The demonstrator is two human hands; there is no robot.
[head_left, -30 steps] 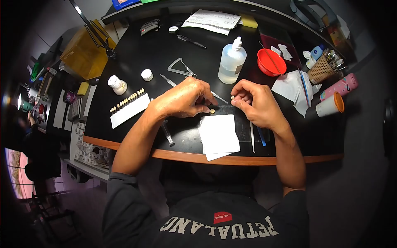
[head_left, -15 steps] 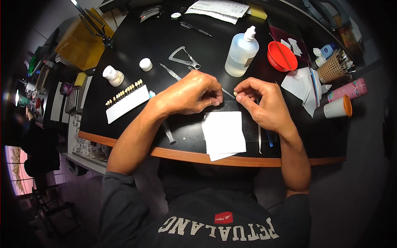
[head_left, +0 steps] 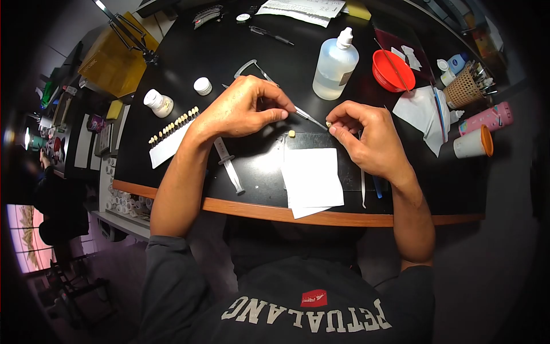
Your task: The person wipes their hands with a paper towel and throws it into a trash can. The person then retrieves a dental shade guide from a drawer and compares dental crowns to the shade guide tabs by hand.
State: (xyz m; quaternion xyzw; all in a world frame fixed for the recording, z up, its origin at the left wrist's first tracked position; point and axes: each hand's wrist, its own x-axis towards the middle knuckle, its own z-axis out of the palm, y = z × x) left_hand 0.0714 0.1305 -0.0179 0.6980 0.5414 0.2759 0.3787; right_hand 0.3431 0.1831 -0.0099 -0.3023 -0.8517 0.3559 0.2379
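Pinching a small pale piece [head_left: 329, 124], the left hand [head_left: 243, 106] at a slim tool [head_left: 310, 117]
The right hand's [head_left: 372, 137] thumb and index finger clamp the piece. The left has moved off a second pale piece [head_left: 291, 134] at the dark slab's [head_left: 315, 140] far-left corner; whether its fingers grip the tool, I cannot tell. White paper [head_left: 313, 178] lies nearer the table's [head_left: 263, 210] front edge. The shirt [head_left: 309, 307] reads "PETUALANG".
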